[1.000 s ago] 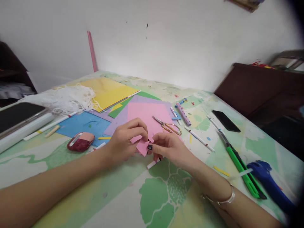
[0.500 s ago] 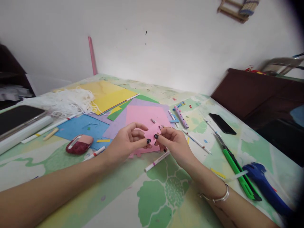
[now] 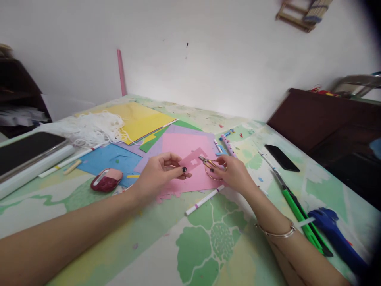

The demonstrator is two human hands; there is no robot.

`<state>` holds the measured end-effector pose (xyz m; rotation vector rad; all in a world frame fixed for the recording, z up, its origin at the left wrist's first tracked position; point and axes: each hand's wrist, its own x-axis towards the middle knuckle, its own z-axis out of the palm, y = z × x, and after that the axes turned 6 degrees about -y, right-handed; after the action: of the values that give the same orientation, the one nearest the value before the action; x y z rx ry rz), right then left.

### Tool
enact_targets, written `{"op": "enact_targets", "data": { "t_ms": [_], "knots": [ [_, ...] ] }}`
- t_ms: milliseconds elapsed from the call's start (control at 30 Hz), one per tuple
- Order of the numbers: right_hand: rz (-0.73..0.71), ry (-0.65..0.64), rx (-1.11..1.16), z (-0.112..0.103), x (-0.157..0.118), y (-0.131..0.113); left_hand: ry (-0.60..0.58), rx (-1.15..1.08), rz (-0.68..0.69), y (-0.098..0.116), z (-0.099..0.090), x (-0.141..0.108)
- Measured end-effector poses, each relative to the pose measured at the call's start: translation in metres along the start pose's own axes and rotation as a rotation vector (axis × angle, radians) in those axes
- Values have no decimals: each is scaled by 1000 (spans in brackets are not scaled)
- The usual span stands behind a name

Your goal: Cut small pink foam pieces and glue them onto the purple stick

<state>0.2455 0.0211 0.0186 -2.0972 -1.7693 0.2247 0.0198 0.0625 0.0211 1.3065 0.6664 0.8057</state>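
Between thumb and fingers, my left hand pinches a small piece of pink paper with a shaped hole cut in it. My right hand is closed on a small pair of gold-handled scissors, whose blades point left toward the paper's right edge. Whether the blades touch the paper I cannot tell. Under both hands lies a larger pink sheet, on top of a lilac sheet. A white marker with a purple band lies just below it.
Left are a dark red case, blue paper, white string and yellow sheets. On the right lie a phone, a green utility knife and a blue-handled tool. A wall stands behind the table.
My right hand has moved right, away from my left, and the scissors now show in it. The pink piece is tilted up in my left hand, its hole visible. The view has shifted slightly.
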Motion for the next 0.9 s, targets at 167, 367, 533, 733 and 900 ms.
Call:
{"op": "enact_targets", "data": {
  "t_ms": [167, 367, 533, 733, 900],
  "knots": [
    [18, -119, -45, 4, 7, 8, 17, -17, -22, 3, 1, -2],
    [55, -182, -44, -2, 5, 6, 20, -20, -1, 1, -2, 1],
    [134, -178, 227, -4, 6, 14, 45, -93, 4, 0, -7, 6],
    [95, -71, 384, 3, -3, -12, 135, -170, 22, 3, -15, 13],
    [-74, -22, 437, 3, -19, -34, 195, -226, 42, 4, -16, 14]
  ]
}}
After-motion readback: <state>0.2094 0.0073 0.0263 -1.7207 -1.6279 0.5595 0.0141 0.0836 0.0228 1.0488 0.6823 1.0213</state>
